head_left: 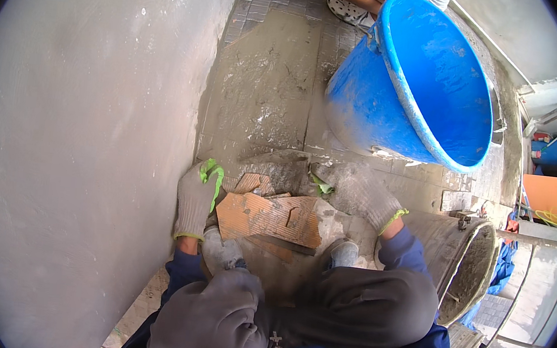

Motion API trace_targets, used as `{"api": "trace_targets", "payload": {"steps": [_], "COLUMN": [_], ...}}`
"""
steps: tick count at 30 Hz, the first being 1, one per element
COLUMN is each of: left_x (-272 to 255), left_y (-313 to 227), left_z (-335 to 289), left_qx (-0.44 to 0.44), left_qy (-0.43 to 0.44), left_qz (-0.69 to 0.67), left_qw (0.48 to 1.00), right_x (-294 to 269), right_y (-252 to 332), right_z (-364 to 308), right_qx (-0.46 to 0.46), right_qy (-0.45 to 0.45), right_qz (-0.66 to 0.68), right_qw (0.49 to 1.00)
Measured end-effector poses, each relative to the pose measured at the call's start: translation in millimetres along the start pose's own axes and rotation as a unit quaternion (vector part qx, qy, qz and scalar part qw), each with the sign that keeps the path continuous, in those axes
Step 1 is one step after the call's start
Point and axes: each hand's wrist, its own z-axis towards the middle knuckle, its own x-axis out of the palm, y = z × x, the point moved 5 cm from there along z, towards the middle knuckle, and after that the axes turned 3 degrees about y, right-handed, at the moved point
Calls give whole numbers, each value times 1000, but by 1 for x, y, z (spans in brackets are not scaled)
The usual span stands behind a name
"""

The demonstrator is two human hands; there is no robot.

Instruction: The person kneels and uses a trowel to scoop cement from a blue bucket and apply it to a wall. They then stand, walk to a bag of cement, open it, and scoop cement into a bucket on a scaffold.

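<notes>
Broken tan tile pieces [274, 218] with ridged backs lie in a loose heap between my shoes, and behind them is a dark grey piece caked with mortar [283, 164]. My left hand [198, 196], in a grey knitted glove with a green palm, is beside the heap, close to the wall; its fingers are curled, and what they hold, if anything, is hidden. At the right edge of the caked piece, my right hand [354, 192] has its gloved fingers bent inward. Their grip is mostly out of sight under the glove.
A large blue bucket [348, 93] stands tilted ahead on the right. Near my right knee lies a mortar-crusted round container [433, 248]. A plastered wall [78, 139] rises at left. Wet mortar [261, 84] covers the floor ahead; another person's shoe [350, 12] is beyond.
</notes>
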Motion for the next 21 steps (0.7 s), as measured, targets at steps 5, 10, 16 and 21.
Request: {"api": "trace_targets", "payload": {"steps": [5, 10, 16, 21], "left_x": [12, 11, 20, 19], "left_y": [-18, -8, -31, -40], "left_z": [0, 2, -8, -9], "left_qx": [-31, 49, 99, 102], "left_qy": [21, 0, 14, 26], "left_qz": [-28, 61, 32, -8], "left_qw": [999, 997, 995, 994], "right_x": [14, 23, -6, -12], "right_y": [-32, -42, -48, -78], "right_z": [3, 61, 162, 204], "right_qx": [61, 183, 217, 236], "right_qy": [-23, 35, -37, -48], "right_qz": [89, 696, 710, 719], "right_qw": [994, 693, 669, 651]}}
